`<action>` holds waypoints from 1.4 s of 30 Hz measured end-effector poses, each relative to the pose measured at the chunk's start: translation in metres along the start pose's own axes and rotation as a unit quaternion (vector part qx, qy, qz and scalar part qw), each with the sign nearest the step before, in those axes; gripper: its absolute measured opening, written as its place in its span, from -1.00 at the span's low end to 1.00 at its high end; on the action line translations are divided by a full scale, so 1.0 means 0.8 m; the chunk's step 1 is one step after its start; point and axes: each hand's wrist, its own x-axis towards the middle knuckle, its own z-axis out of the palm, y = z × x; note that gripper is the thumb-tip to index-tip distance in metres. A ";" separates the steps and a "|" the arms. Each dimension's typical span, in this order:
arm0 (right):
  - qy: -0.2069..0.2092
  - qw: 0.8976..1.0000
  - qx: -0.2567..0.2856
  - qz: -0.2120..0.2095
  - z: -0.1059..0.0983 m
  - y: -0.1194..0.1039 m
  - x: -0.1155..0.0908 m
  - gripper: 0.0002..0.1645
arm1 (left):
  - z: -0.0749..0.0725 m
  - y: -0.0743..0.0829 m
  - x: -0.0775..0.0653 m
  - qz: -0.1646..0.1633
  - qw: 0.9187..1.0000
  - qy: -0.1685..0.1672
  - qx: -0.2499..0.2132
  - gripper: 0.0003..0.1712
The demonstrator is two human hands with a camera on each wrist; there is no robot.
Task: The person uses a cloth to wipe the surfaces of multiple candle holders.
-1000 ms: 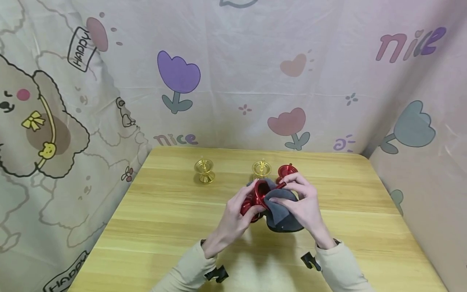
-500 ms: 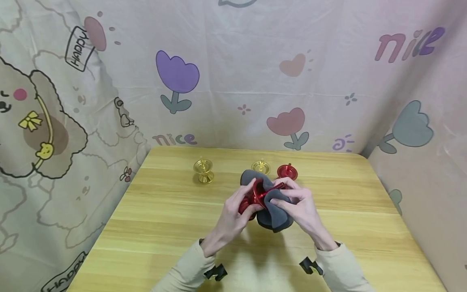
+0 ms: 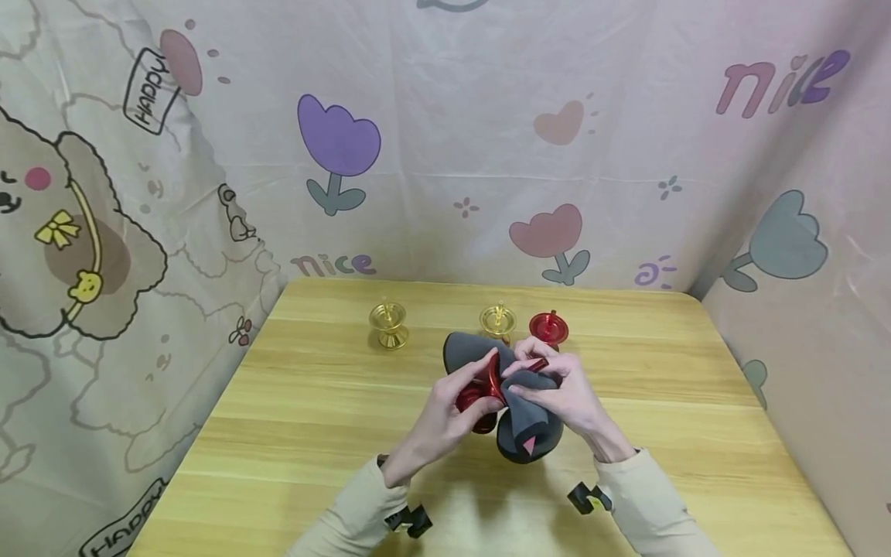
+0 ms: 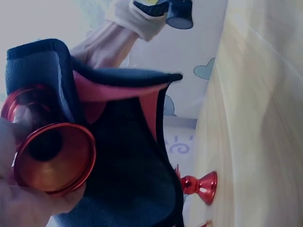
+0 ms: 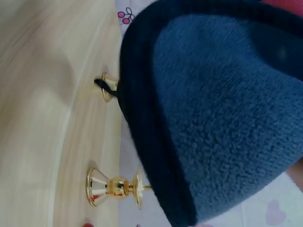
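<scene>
My left hand (image 3: pixel 448 406) grips a shiny red candle holder (image 3: pixel 470 398) tilted on its side over the table, fingers and thumb about its dish. In the left wrist view the hollow flared base of that candle holder (image 4: pixel 57 165) faces the camera. With its fingers and thumb, my right hand (image 3: pixel 565 391) pinches a dark grey cloth (image 3: pixel 532 433) against the dish. The cloth is folded and shows a pink underside in the left wrist view. A short red rod (image 3: pixel 537 364) pokes out by the right fingers; where it joins is hidden. Cloth (image 5: pixel 227 109) fills most of the right wrist view.
On the wooden table (image 3: pixel 299 449), two gold candle holders stand upright toward the back, one on the left (image 3: pixel 390 326) and one near the middle (image 3: pixel 497 319). Beside the latter is another red candle holder (image 3: pixel 548 329). A printed curtain (image 3: pixel 431 139) hangs behind.
The dish of the held candle holder has turned, so its inside shows less. My right hand has shifted slightly left, and the cloth now reaches further left and hangs lower, baring a pink corner.
</scene>
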 end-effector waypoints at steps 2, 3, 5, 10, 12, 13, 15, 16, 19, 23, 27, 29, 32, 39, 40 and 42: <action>0.005 1.000 -0.012 -0.004 0.000 -0.001 0.001 -0.77 | 0.001 -0.001 0.000 0.013 1.000 0.007 -0.004 -0.27; 0.010 1.000 -0.019 -0.005 0.000 -0.002 0.001 -0.75 | 0.001 -0.002 0.000 0.024 1.000 0.011 0.000 -0.26; 0.026 0.999 -0.035 0.000 0.000 -0.005 0.001 -0.70 | 0.002 -0.002 0.001 0.035 0.999 0.019 0.006 -0.25; 0.059 0.997 -0.055 0.018 0.000 -0.014 -0.002 -0.65 | 0.004 -0.002 0.004 0.040 0.998 0.029 0.029 -0.23; 0.070 0.996 -0.037 0.031 0.001 -0.015 -0.004 -0.65 | 0.005 -0.001 0.004 0.033 0.998 0.028 0.038 -0.23; 0.079 0.996 -0.024 0.041 0.002 -0.016 -0.005 -0.66 | 0.005 0.000 0.004 0.028 0.998 0.027 0.043 -0.22; 0.094 0.994 0.004 0.052 0.004 -0.015 -0.007 -0.68 | 0.005 0.002 0.005 0.016 0.998 0.025 0.051 -0.22; 0.103 0.993 0.017 0.056 0.005 -0.016 -0.008 -0.69 | 0.005 0.003 0.005 0.010 0.998 0.024 0.056 -0.22; 0.119 0.990 0.043 0.057 0.007 -0.016 -0.009 -0.70 | 0.005 0.006 0.006 -0.005 0.997 0.024 0.068 -0.21; 0.128 0.989 0.061 0.048 0.007 -0.019 -0.010 -0.65 | 0.005 0.008 0.007 -0.009 0.998 0.026 0.063 -0.21; 0.129 0.989 0.071 0.026 0.005 -0.021 -0.010 -0.59 | 0.005 0.008 0.007 -0.002 0.999 0.025 0.048 -0.22; 0.126 0.990 0.067 0.013 0.004 -0.023 -0.009 -0.60 | 0.005 0.008 0.007 0.005 0.999 0.024 0.041 -0.22; 0.113 0.992 0.056 -0.001 0.002 -0.024 -0.008 -0.60 | 0.005 0.007 0.007 0.016 0.999 0.022 0.026 -0.23; 0.093 0.992 0.083 -0.032 -0.006 -0.027 -0.007 -0.54 | 0.002 0.008 0.004 -0.003 1.000 0.015 0.011 -0.25; 0.090 0.991 0.088 -0.033 -0.007 -0.027 -0.007 -0.52 | 0.001 0.008 0.003 -0.008 1.000 0.013 0.010 -0.25; 0.086 0.991 0.095 -0.029 -0.008 -0.028 -0.007 -0.48 | 0.000 0.008 0.003 -0.014 1.000 0.007 0.007 -0.24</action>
